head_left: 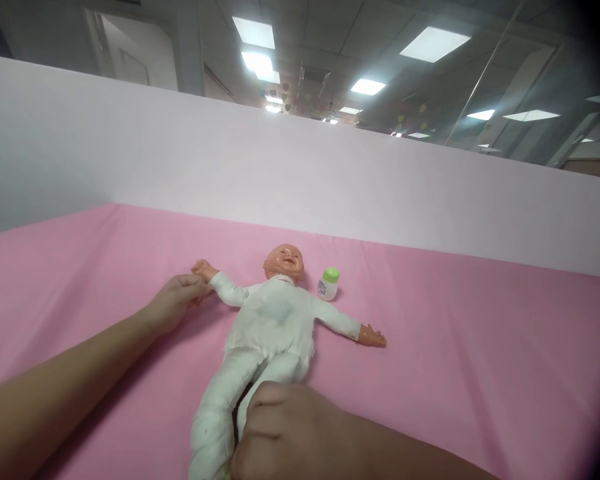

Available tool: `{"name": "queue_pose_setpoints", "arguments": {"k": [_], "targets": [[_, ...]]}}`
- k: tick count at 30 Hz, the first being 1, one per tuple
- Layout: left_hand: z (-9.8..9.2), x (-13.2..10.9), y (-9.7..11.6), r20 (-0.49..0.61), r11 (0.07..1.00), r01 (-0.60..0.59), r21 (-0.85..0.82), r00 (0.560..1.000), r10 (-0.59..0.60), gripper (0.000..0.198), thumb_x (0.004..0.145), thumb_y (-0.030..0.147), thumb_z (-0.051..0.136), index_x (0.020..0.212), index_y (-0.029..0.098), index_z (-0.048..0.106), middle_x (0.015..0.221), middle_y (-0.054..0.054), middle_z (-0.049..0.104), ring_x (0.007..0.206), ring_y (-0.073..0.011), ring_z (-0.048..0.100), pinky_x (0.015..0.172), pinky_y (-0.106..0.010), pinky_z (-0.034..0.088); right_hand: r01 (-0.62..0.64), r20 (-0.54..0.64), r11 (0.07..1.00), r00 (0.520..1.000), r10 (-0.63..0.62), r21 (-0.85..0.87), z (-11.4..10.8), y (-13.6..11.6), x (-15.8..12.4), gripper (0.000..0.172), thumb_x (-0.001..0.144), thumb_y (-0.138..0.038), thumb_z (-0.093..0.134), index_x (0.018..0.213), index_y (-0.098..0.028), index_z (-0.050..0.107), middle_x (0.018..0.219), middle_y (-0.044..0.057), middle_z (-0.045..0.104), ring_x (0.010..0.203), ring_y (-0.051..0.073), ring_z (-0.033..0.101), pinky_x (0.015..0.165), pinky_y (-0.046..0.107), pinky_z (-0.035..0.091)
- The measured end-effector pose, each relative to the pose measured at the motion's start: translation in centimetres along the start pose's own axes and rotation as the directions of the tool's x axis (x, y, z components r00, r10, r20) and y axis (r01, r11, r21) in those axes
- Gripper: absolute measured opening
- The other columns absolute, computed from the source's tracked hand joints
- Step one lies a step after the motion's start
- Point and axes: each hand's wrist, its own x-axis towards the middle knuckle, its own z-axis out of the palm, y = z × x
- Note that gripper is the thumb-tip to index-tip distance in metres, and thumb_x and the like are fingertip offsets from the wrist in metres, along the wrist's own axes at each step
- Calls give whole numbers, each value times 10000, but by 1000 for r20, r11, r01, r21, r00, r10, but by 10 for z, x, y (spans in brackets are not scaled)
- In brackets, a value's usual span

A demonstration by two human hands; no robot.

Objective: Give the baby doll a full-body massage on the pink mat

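Note:
A baby doll with a white cloth body lies on its back on a pink sheet, its head away from me and its arms spread. My left hand pinches the doll's arm on the left, at the wrist. Over the doll's lower legs, my right hand is closed with its knuckles up. It covers most of the leg on the right, and what its fingers hold is hidden. A small yellowish bit shows by its fingertips at the bottom edge. Beside the doll's head stands a small clear bottle with a green cap.
Pink sheet with soft creases covers the surface. A white padded wall runs along the back and the left side. Beyond it are a glass pane, lit ceiling panels and a white door.

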Motion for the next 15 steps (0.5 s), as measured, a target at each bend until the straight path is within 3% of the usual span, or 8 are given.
{"name": "queue_pose_setpoints", "arguments": {"k": [3,5,7,9,11,13,15], "targets": [[3,-6,8,133,946,-50,320,991,7,426,825,476,701,567,196,509,558,26,490,539,-129,461,550,-254,381,12,10,1000,1000,-12,3,2,1,0,214,1020,-316,516,839,-203,531,776,-37,557,746,124,476,814,278,420],[6,-10,14,170,823,-85,562,985,-14,341,853,504,650,681,210,632,637,10,600,606,-165,560,605,-271,438,21,11,1000,1000,-21,-1,3,2,-1,201,1022,-300,507,850,-201,535,786,-34,563,753,125,481,813,283,416],[10,-12,17,229,682,-170,712,973,4,298,872,503,607,919,244,747,869,-17,730,805,-228,672,739,-304,504,18,11,1000,1000,-18,-7,4,2,-1,183,1019,-276,503,857,-199,540,780,-36,562,752,126,485,812,287,416],[13,-12,16,337,580,-302,757,940,50,399,877,484,586,1192,283,727,1211,-36,725,1098,-295,666,933,-356,505,22,13,1000,1000,-22,-5,5,2,-2,178,1018,-264,495,861,-197,547,784,-36,569,760,124,498,820,286,423],[14,-12,12,433,494,-415,764,897,85,555,870,480,596,1390,286,618,1456,-56,597,1322,-343,549,1085,-415,438,24,19,1000,1000,-24,8,4,2,-1,176,1024,-277,488,884,-195,556,815,-32,595,788,121,523,850,281,434],[14,-10,7,490,431,-479,765,866,93,700,872,500,614,1519,270,483,1582,-81,464,1444,-369,420,1174,-468,354,33,26,999,999,-34,13,3,2,0,162,1032,-285,484,930,-190,566,865,-26,631,823,118,550,881,274,447],[12,-10,2,490,409,-486,772,865,103,771,893,540,605,1574,243,398,1612,-112,412,1473,-392,369,1195,-512,322,38,37,999,999,-39,4,3,1,1,151,1036,-283,486,958,-187,573,918,-18,667,860,116,578,907,268,461]]}}
